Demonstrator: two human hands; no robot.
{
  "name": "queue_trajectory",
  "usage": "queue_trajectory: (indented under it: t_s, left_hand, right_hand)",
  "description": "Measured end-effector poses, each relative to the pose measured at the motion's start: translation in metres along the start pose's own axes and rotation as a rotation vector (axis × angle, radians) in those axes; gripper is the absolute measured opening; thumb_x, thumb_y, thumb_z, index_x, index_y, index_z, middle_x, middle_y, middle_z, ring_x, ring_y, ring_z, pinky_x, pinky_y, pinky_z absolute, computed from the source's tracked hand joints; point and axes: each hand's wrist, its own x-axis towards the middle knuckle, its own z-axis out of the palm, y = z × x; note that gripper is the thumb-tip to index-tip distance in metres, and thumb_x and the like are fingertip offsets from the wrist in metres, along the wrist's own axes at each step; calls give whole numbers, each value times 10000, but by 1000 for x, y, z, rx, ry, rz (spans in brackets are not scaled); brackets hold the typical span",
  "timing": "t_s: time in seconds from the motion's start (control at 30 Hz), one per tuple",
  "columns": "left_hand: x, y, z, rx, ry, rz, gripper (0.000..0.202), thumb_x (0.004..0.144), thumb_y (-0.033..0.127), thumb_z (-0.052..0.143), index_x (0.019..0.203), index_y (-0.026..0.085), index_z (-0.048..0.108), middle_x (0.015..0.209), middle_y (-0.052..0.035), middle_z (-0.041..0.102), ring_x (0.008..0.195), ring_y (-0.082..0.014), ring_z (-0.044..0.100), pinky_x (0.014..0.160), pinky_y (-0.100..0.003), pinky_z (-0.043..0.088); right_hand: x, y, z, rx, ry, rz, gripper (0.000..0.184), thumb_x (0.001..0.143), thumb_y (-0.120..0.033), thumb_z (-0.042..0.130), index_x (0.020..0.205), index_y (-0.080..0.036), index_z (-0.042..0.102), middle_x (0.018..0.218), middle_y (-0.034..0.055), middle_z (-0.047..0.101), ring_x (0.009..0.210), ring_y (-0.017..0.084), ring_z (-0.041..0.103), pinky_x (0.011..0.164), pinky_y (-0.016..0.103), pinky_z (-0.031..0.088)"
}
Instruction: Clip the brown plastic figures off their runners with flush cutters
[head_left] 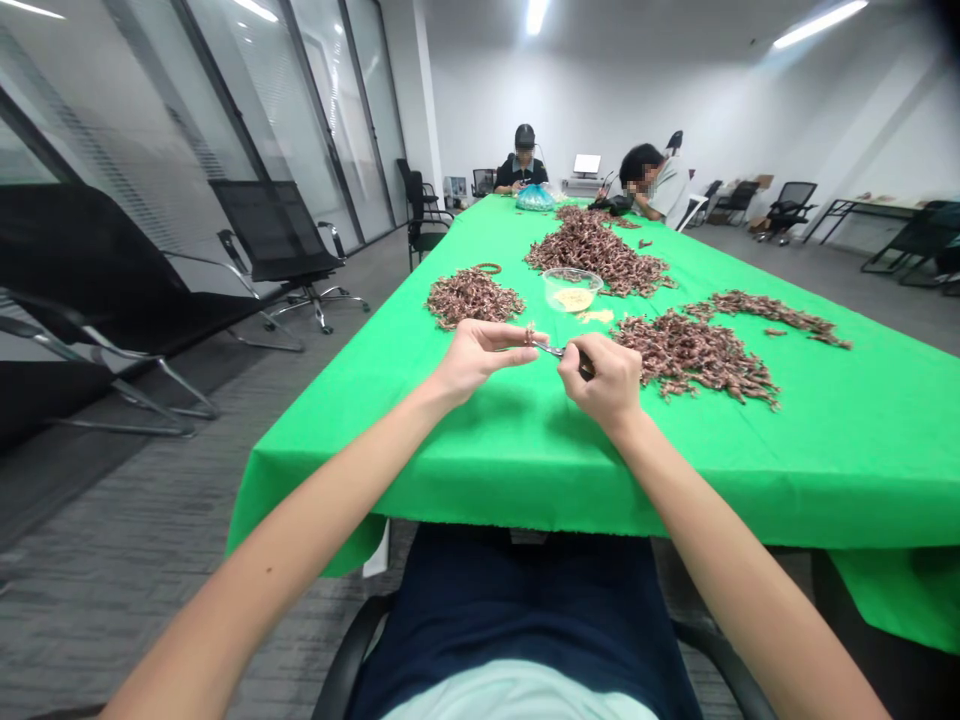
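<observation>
Navy-clad lap (517,620) below the green tablecloth (480,470). Right hand (604,382) grips metal tweezers (559,350); left hand (480,360) pinches a small brown piece (531,333), near shaggy brown heaps (694,358).

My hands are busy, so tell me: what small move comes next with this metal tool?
Probably touch the metal tool to the small brown piece at your left hand: your right hand holds the tool with its tip pointing at that piece.
</observation>
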Motion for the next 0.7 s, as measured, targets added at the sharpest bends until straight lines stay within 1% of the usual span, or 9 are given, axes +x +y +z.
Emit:
queue_trajectory:
  t_s: [0.1,0.2,0.43,0.57,0.7]
  left_hand:
    - [0,-1,0,12,12,9,319,677,286,892,961,168,808,1044,-105,786,1049,-276,715,995,-413,536]
    - [1,-5,0,2,25,11,316,675,311,892,943,165,808,1029,-108,788,1009,-272,727,952,-409,558]
    - [3,-11,-2,-20,73,-1,315,653,304,904,921,175,801,963,-86,795,882,-222,736,789,-335,591]
    - [3,-9,-3,13,111,-32,321,640,322,910,890,154,798,917,-90,791,786,-186,715,634,-256,544]
    - [3,-9,-4,26,130,-92,371,626,361,914,896,144,782,893,-86,787,710,-159,704,617,-247,526]
  right_hand:
    - [1,-1,-1,32,-12,32,216,898,-264,497,720,-204,604,636,13,645,538,136,552,557,280,387]
    - [2,-2,-2,57,-21,62,238,897,-275,488,698,-204,599,616,11,636,524,135,542,554,280,387]
    - [2,0,-3,88,-25,114,239,890,-277,480,708,-200,613,630,15,637,546,142,549,571,283,401]
    - [2,0,-3,92,-28,127,233,886,-274,477,708,-203,610,620,12,625,539,143,538,565,289,394]
    - [3,0,-3,88,-32,131,229,884,-274,475,712,-206,609,632,15,632,546,146,541,567,290,397]
